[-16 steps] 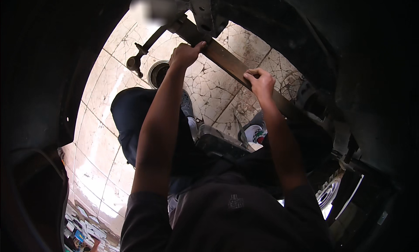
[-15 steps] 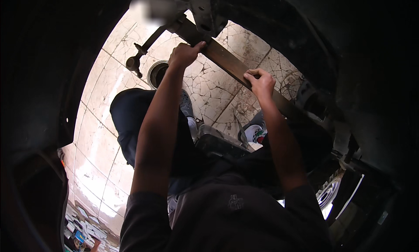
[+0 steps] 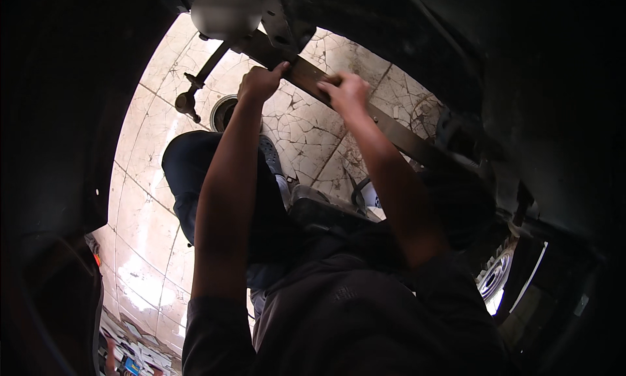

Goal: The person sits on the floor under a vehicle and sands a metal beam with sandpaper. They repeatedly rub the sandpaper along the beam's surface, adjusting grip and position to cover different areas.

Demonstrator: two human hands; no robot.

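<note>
A long flat brown metal bar (image 3: 398, 133), which looks like a leaf spring, runs slanting from the upper middle down to the right under the vehicle. My left hand (image 3: 261, 84) is closed at its upper stretch, thumb on the near edge beside a dark bracket (image 3: 283, 34); the fingers underneath are hidden. Farther along, my right hand (image 3: 349, 92) pinches the bar, thumb and fingers at its edge, slightly smeared by motion. Left of my left hand hangs a dark rod with a ball joint (image 3: 186, 102) at its end.
Dark vehicle bodywork (image 3: 548, 102) surrounds me on both sides and above. A round open tin (image 3: 222, 113) stands on the cracked tile floor (image 3: 150, 180) by my left knee. A wheel (image 3: 495, 276) shows at the lower right, and assorted clutter (image 3: 134, 356) at the lower left.
My right hand has slid up and left along the bar, closer to my left hand. My left hand keeps its place on the bar; the whole view has shifted slightly.
</note>
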